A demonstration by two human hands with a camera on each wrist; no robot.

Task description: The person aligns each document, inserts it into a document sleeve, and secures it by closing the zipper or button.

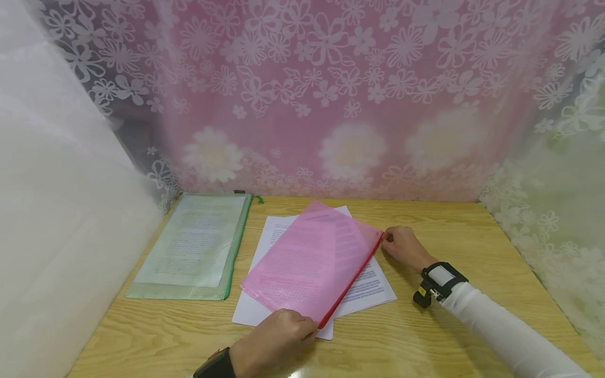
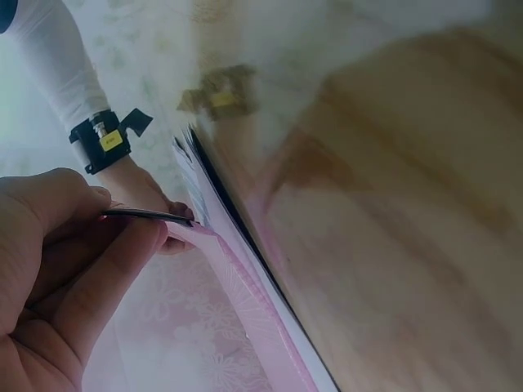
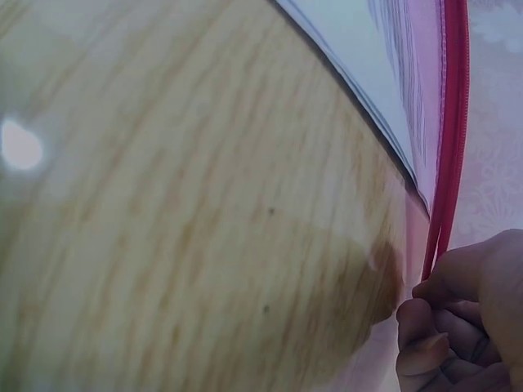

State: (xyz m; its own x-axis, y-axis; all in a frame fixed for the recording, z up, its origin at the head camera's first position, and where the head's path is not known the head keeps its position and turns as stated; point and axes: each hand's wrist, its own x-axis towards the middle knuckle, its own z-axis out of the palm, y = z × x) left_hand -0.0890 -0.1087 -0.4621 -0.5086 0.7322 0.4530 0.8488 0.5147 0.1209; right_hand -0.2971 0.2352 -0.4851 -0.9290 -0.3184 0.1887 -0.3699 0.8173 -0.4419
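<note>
A pink translucent zipper folder [image 1: 302, 257] with a red zipper edge [image 1: 352, 281] lies aslant over printed sheets [image 1: 373, 286] on the wooden table. My left hand [image 1: 279, 336] pinches its near corner, by the lower end of the zipper. At the far right corner, my right hand [image 1: 406, 245] pinches the other end of the red edge. In the right wrist view, thumb and finger of the right hand [image 3: 466, 310] close on the tip of the zipper band. The left wrist view shows the left hand [image 2: 65, 261] gripping the folder's edge, which is lifted off the table.
At the left of the table [image 1: 472, 231] lies a green mesh zipper folder [image 1: 231, 262] with printed pages inside. A floral pink curtain [image 1: 302, 105] hangs behind the table, with pale sheeting [image 1: 61, 184] along the left side.
</note>
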